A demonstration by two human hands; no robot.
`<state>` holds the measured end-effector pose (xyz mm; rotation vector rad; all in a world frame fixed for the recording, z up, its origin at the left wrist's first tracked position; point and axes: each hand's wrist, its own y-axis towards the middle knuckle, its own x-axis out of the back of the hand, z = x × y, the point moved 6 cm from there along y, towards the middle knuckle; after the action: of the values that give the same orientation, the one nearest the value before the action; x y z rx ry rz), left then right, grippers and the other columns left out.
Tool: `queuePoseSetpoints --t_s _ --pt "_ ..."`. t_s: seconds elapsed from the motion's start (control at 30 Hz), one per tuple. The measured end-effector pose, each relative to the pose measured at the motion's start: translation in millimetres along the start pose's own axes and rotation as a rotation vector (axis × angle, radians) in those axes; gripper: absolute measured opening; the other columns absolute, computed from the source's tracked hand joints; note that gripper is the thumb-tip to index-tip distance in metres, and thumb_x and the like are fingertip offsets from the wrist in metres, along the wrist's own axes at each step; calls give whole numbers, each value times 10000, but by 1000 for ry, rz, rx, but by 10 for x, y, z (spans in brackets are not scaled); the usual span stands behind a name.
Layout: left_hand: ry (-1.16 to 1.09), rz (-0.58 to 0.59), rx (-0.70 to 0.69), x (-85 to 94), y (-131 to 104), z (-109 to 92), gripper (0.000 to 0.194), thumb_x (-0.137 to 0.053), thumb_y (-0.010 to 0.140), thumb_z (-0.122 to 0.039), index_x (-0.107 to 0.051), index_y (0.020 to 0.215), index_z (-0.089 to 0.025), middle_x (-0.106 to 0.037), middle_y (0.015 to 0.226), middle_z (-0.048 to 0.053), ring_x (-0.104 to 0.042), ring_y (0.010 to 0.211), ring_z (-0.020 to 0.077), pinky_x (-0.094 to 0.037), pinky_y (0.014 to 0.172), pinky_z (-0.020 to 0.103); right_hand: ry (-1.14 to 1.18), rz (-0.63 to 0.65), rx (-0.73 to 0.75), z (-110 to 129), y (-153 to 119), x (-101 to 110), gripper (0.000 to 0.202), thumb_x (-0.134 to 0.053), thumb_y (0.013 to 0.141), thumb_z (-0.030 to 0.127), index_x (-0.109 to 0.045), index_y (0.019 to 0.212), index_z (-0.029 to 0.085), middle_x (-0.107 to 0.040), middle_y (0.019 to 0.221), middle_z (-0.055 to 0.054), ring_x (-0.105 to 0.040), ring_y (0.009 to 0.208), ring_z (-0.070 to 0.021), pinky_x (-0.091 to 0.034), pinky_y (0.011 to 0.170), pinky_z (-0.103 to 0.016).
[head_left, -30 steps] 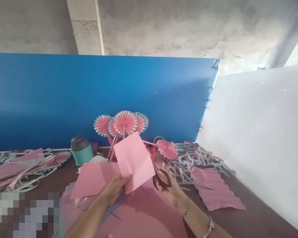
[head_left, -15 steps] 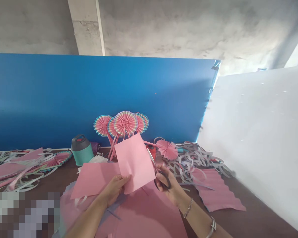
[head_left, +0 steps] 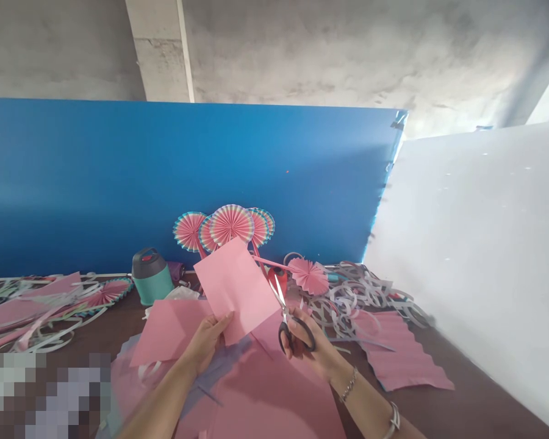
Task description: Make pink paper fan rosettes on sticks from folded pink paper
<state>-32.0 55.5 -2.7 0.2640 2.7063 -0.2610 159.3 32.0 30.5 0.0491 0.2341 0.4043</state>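
Note:
A pink sheet of paper (head_left: 236, 289) is pinched at its lower left edge by my left hand (head_left: 207, 341), with the thumb on top. My right hand (head_left: 308, 341) holds scissors (head_left: 282, 305) by their black handles. Their blades are parted and point up, close to the sheet's right corner. Below both hands lies a larger pink sheet (head_left: 279, 390), and another pink sheet (head_left: 171, 326) rests to the left.
Round pleated paper fans (head_left: 231, 225) stand before the blue panel (head_left: 119, 177). A teal container (head_left: 152, 279) is at the back left. Paper strips (head_left: 361, 292) heap up at the right, behind a wavy pink sheet (head_left: 402, 353). A white wall (head_left: 485, 244) borders the right side.
The held pink sheet has shifted left and tilted further, with my left hand moving slightly left. The scissors' blades have opened wider, and their handles are farther apart.

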Motion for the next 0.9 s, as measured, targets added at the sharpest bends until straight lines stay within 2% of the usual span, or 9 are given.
queuePoseSetpoints --t_s 0.13,0.33,0.43,0.67,0.83,0.9 --pt "18 -26 -35 50 14 -9 314 -680 725 -401 -668 775 -91 -692 684 70 -628 600 160 -504 570 258 1 24 -24 -20 -3 -21 396 -595 753 522 -379 885 218 -587 584 41 -502 426 -89 -209 414 -204" --pt "64 72 -23 -39 0 19 396 -662 731 -431 -686 878 -64 -713 768 119 -651 667 205 -506 631 301 25 21 -36 -23 0 -27 390 -631 725 511 -381 807 223 -601 577 36 -530 438 -102 -224 408 -199" --pt "135 91 -32 -62 8 25 424 -680 700 -452 -701 859 -59 -715 778 132 -654 706 223 -504 657 307 5 -5 -22 -7 9 1 381 -635 723 504 -399 768 209 -621 593 11 -547 449 -109 -245 401 -197" --pt "293 -69 -110 143 115 15 495 -683 650 -526 -702 839 -69 -705 717 108 -644 660 219 -509 617 320 -9 -49 -18 13 37 38 450 -702 650 489 -375 819 230 -656 576 13 -548 412 -113 -231 374 -176" --pt "356 -100 -171 218 150 -20 496 -668 658 -537 -701 778 -57 -692 681 106 -634 632 219 -494 584 306 -63 -54 5 -25 71 69 438 -757 604 422 -434 817 217 -636 543 36 -513 385 -94 -387 426 -212" --pt "353 -74 -170 201 133 -35 478 -664 673 -522 -703 798 -62 -697 704 108 -638 663 223 -495 611 308 -70 -53 -4 -41 79 88 442 -761 601 411 -483 874 203 -630 545 37 -515 396 -94 -401 438 -220"
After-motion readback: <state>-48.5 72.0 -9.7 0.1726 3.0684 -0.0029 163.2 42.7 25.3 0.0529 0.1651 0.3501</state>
